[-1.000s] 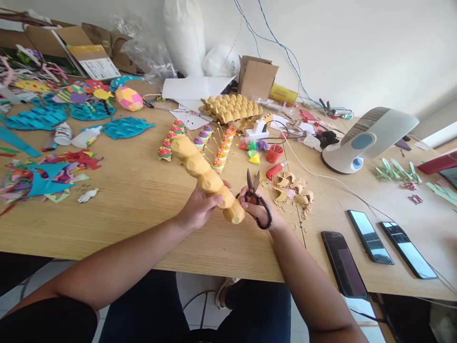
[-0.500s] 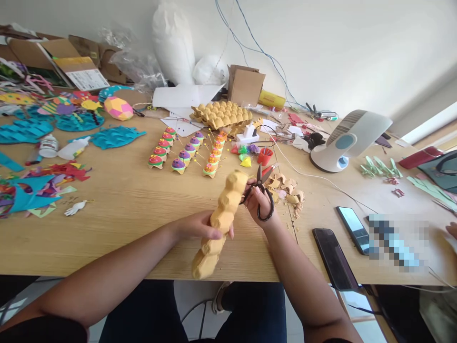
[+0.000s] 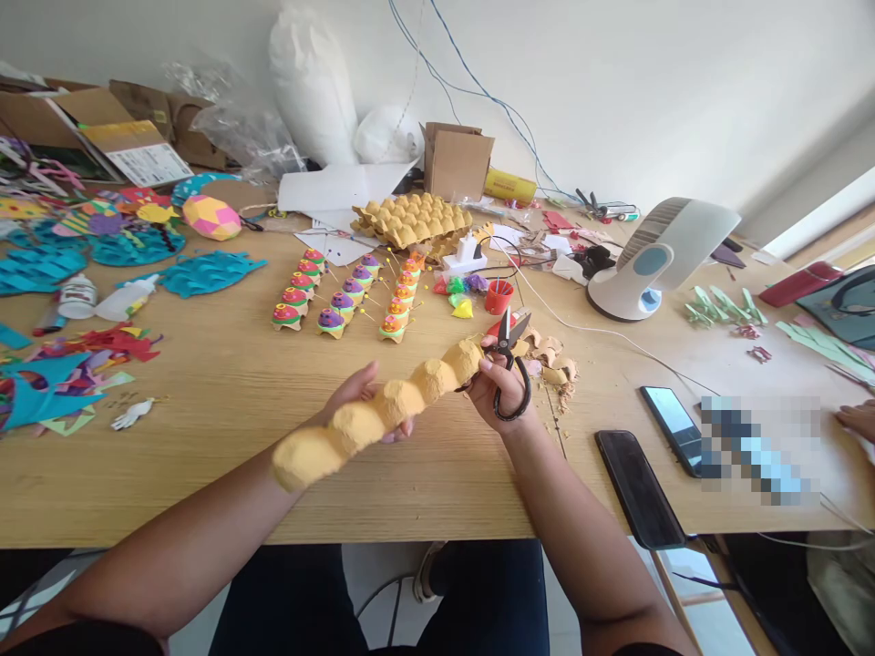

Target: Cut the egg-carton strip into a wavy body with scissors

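Note:
A yellow egg-carton strip [image 3: 403,405] with several bumps lies diagonally above the table, its near end blurred. Behind it is my left hand [image 3: 352,392], thumb stretched out clear of the strip and fingertips showing below its edge; the palm is mostly hidden. My right hand [image 3: 498,387] is closed around black-handled scissors [image 3: 523,387], whose blades point up and stand slightly apart. The right thumb and fingers meet the strip's far end, though how firmly they pinch it I cannot tell. Carton scraps [image 3: 550,355] lie just beyond the scissors.
Painted carton strips [image 3: 340,301] stand in rows ahead, with an uncut egg tray [image 3: 410,219] behind. A red cup [image 3: 499,296], a white fan [image 3: 660,260] and phones [image 3: 635,487] are to the right. Blue cutouts [image 3: 211,273] and paper scraps [image 3: 82,364] cover the left. Another person's hand [image 3: 858,419] rests far right.
The strip has turned from steep to a flatter diagonal, its near end swinging left. My left thumb has come off its top. The scissors stay in my right hand.

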Motion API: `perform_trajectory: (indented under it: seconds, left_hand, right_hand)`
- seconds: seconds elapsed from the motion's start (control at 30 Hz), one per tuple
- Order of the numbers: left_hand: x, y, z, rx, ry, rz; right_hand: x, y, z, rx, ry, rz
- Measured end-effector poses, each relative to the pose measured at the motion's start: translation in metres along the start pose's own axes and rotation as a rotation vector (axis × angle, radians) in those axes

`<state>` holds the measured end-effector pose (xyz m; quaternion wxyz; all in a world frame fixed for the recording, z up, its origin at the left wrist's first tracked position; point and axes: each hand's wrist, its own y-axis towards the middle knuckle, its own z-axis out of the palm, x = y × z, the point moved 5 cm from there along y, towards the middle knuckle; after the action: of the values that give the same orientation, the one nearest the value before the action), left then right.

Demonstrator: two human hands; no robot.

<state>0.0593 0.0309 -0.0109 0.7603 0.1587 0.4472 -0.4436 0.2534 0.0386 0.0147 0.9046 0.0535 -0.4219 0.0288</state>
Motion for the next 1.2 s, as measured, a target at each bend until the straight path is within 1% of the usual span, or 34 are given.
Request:
perform_trajectory:
  seconds: [0.03,0.1,0.2,0.3,0.4,0.47,0.5,0.57,0.63,0.7,0.77,0.87,0.93,1.07,1.2]
  left_hand:
    - [-0.004,0.001,-0.001,-0.025,-0.090,0.069]
    - [-0.010,0.003,0.000,-0.072,-0.198,0.147]
    - [-0.013,0.004,-0.003,-0.211,-0.358,0.245]
    - [-0.008,0.005,-0.009,-0.357,-0.475,0.254]
    - [-0.002,0.006,-0.013,-0.443,-0.515,0.234]
    - [0.000,0.008,-0.011,-0.443,-0.492,0.262]
    - [0.000,0.009,-0.009,-0.422,-0.466,0.284]
    - [0.001,0.010,-0.003,-0.350,-0.394,0.302]
    - [0.004,0.011,0.002,-0.297,-0.324,0.292]
    - [0.005,0.010,0.003,-0.294,-0.282,0.294]
    - [0.005,0.009,0.002,-0.322,-0.276,0.322]
    - [0.001,0.007,0.001,-0.357,-0.324,0.371]
    - [0.000,0.006,0.000,-0.367,-0.396,0.381]
    - [0.002,0.007,0.000,-0.383,-0.543,0.321]
    - [0.007,0.009,0.001,-0.410,-0.593,0.248]
  right_hand:
    - [0.000,0.000,0.000,-0.004,0.005,-0.003]
    - [-0.001,0.000,0.000,-0.011,0.013,-0.002]
    - [-0.004,-0.001,0.001,-0.008,0.019,0.012]
    - [-0.006,-0.002,0.003,-0.008,0.008,-0.008]
    - [-0.003,-0.002,0.003,-0.055,0.002,-0.096]
    - [-0.003,-0.001,0.002,-0.078,-0.010,-0.145]
    - [-0.004,-0.001,0.002,-0.078,-0.018,-0.158]
    - [-0.008,-0.001,0.002,-0.058,-0.047,-0.149]
    - [-0.013,-0.002,0.003,-0.020,-0.111,-0.117]
    - [-0.018,-0.004,0.006,0.021,-0.217,-0.098]
    - [-0.020,-0.007,0.009,0.043,-0.345,-0.106]
    - [-0.020,-0.011,0.012,0.034,-0.512,-0.127]
    - [-0.020,-0.013,0.012,0.029,-0.596,-0.136]
    - [-0.019,-0.012,0.012,0.061,-0.680,-0.167]
    - [-0.019,-0.010,0.010,0.090,-0.678,-0.126]
